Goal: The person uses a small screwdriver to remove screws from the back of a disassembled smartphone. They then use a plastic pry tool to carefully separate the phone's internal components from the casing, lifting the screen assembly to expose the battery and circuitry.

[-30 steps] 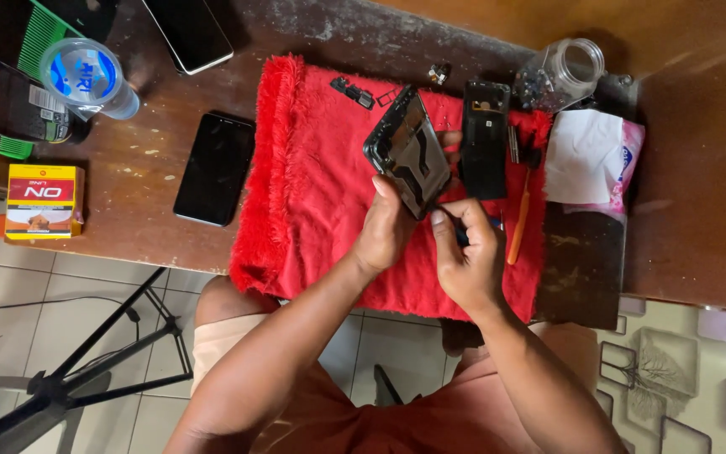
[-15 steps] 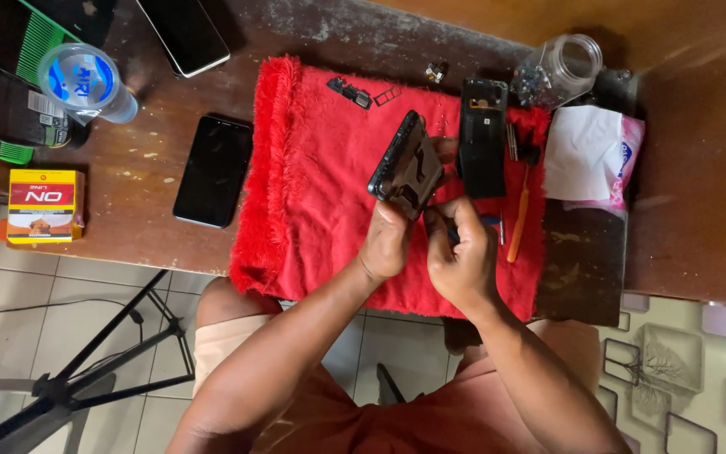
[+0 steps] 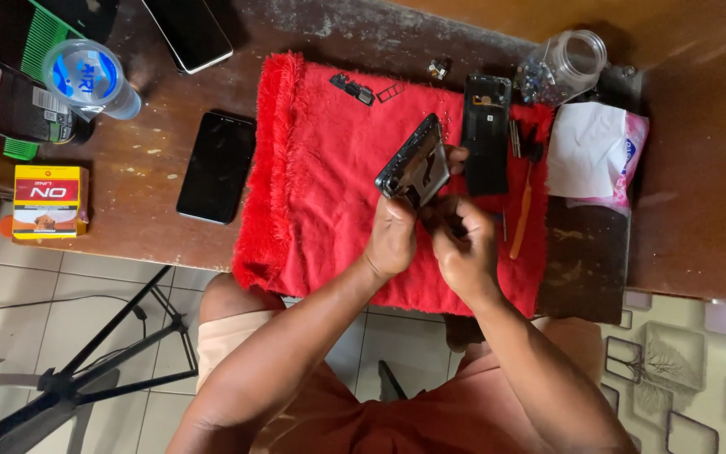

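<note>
Red cloth (image 3: 321, 168) covers the middle of the wooden table (image 3: 699, 168), and above it the left hand (image 3: 391, 240) grips an opened phone body (image 3: 413, 164) by its lower end, tilted up on edge so that only the fingers support it. The right hand (image 3: 462, 244) is curled tight against the phone's lower corner, fingertips pinched together; whether they hold a small tool or part I cannot tell, since the fingers hide it. A slip looks like the main risk: the phone is held off the cloth at an angle, and a hard push or pry at that corner could twist it out of the left hand's grip or crack the frame. Small loose parts (image 3: 367, 88) lie on the cloth near its far edge, and more bits (image 3: 440, 67) sit on the bare wood just beyond; a dropped phone or a dragged wrist could scatter them or flick them off the table. A second black phone shell (image 3: 486, 134) lies just beside the held one, close enough to be knocked. An orange-handled tool (image 3: 521, 223) rests near the right wrist and could roll if nudged. The glass jar (image 3: 563, 63) lies on its side near the far edge, likely to spill if bumped.
</note>
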